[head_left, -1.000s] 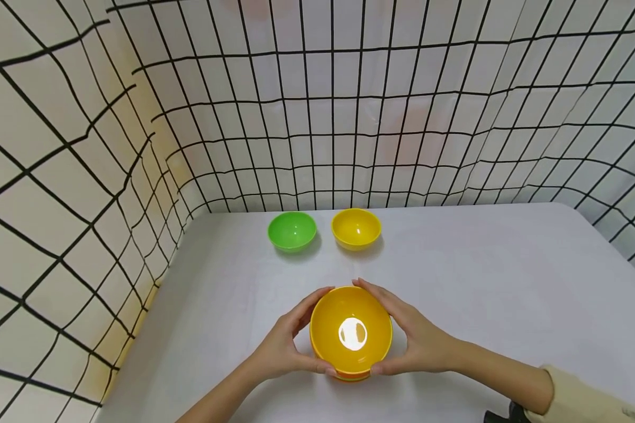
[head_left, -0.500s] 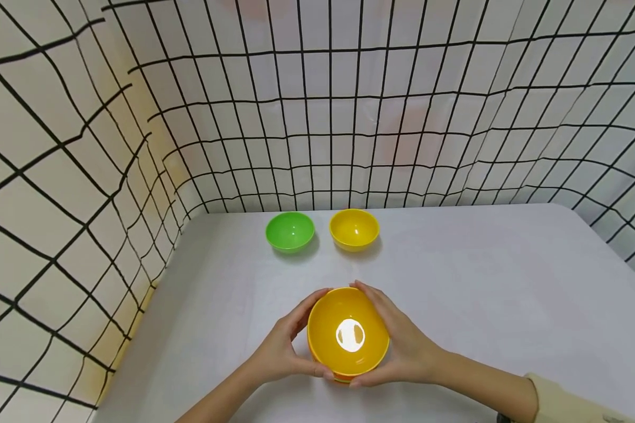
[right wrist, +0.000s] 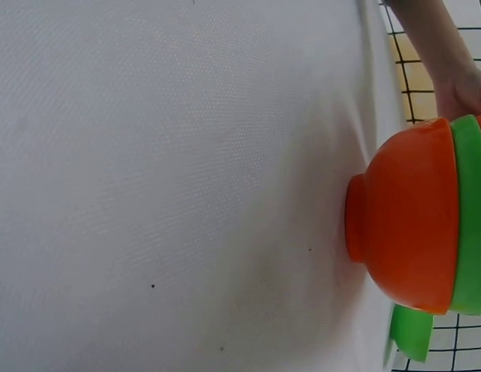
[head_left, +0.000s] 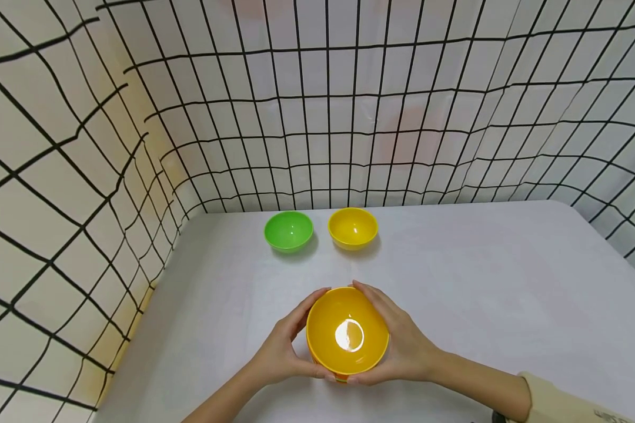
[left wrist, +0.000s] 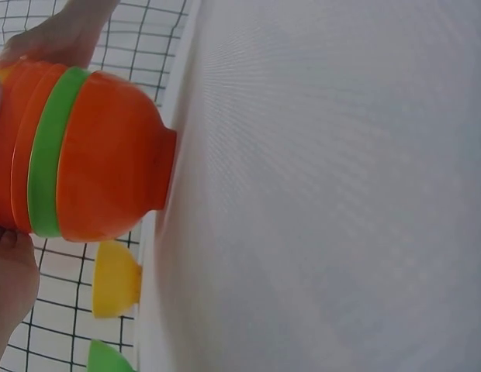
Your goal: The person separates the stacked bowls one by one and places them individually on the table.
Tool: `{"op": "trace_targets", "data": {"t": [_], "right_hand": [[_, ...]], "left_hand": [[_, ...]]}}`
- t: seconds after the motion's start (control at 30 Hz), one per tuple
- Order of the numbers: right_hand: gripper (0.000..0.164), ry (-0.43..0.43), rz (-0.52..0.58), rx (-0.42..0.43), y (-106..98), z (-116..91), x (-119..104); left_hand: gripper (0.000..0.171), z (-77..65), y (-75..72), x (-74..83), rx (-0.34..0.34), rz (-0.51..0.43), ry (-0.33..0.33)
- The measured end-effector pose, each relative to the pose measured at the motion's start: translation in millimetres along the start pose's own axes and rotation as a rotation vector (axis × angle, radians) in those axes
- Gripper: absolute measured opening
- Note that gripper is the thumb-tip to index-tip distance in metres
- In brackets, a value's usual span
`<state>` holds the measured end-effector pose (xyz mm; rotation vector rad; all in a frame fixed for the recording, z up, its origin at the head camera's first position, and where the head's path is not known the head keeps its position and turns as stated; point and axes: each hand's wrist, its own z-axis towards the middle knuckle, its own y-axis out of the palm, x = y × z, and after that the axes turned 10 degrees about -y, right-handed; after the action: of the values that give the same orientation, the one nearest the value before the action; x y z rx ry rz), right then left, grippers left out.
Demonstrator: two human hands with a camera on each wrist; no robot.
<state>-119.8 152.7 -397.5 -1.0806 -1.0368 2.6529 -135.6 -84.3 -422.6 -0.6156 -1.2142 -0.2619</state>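
A stack of nested bowls [left wrist: 116, 155] stands upright near the table's front. In the left wrist view its lowest bowl is orange, a green bowl [left wrist: 48, 155] sits above that, and more orange ones follow. On top is a yellow-orange bowl [head_left: 346, 329], its inside showing from above. My left hand [head_left: 283, 349] grips the upper stack from the left, thumb at the near side and fingers round the far side. From the right, my right hand [head_left: 410, 346] holds it the same way, with its thumb tip close to the left one. The stack's foot appears to touch the tabletop.
A separate green bowl [head_left: 288, 231] and a yellow bowl [head_left: 353, 228] stand side by side near the table's back edge. White cloth covers the table [head_left: 481, 282]. A white wall with a black grid [head_left: 317, 117] rises behind and on the left.
My right hand has slid round the rim, its thumb moving left toward the left thumb. The left hand keeps its hold. The head view has shifted slightly; both far bowls stay put.
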Motion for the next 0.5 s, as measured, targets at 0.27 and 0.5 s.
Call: {"op": "trace_targets", "data": {"t": [0.27, 0.5], "right_hand": [[0.116, -0.014, -0.006, 0.014, 2.2, -0.5, 1.5], [0.116, -0.020, -0.002, 0.024, 3.1, -1.3, 2.4]], "left_hand": [[0.107, -0.1, -0.5, 0.3, -0.001, -0.002, -0.001], [0.105, 0.0, -0.6, -0.2, -0.004, -0.008, -0.002]]}}
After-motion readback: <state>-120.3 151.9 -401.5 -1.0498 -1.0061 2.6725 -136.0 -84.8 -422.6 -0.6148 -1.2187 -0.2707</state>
